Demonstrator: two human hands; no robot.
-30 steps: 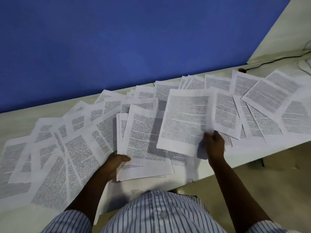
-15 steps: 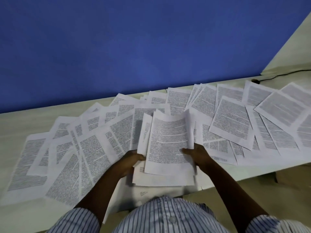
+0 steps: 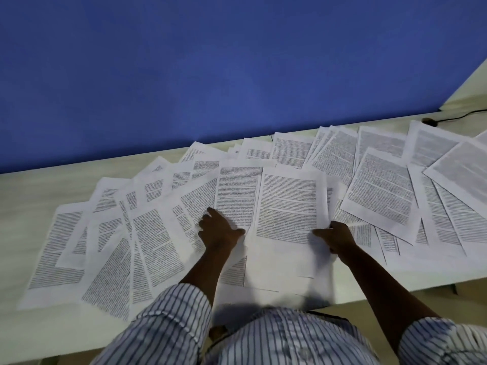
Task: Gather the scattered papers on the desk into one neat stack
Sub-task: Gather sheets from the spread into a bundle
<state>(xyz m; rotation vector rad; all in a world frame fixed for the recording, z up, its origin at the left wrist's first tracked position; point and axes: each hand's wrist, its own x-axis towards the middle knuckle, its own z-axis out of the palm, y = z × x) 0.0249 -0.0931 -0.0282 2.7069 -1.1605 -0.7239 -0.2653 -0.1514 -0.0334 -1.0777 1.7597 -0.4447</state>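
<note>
Hands in view: 2.

Right hand point(image 3: 334, 237): grasping. The thumb lies flat on top of a small stack of white printed paper sheets point(image 3: 287, 206). The other fingers curl at the stack's right edge, near its lower corner, so the edge is pinched between thumb and fingers. How many fingers go under the paper cannot be told.

Left hand point(image 3: 220, 230): released, palm down, fingers spread and straight. It presses on loose sheets just left of the stack, and its thumb points toward the stack's left edge. It holds nothing.

Stack: 1. It lies between the two hands and reaches away from them toward the wall. Its near edges are staggered, with several sheet corners showing below the top sheet. The sheet count inside it cannot be read.

Scattered white printed sheets point(image 3: 379, 196): at least twenty show, but overlap prevents an exact count. They fan out on both sides: one overlapping spread beyond and left of the left hand, another beyond and right of the right hand. All lie flat on the pale cream desk top point(image 3: 26, 193).

Farther out:
- 1 black cable point(image 3: 458, 117) with a dark end piece sits on the desk, well beyond the right hand at the far right.
- 1 plain blue wall panel point(image 3: 210, 75) stands behind the desk.
- 2 blue-and-white striped shirt sleeves point(image 3: 171, 312) show nearest the camera.
</note>
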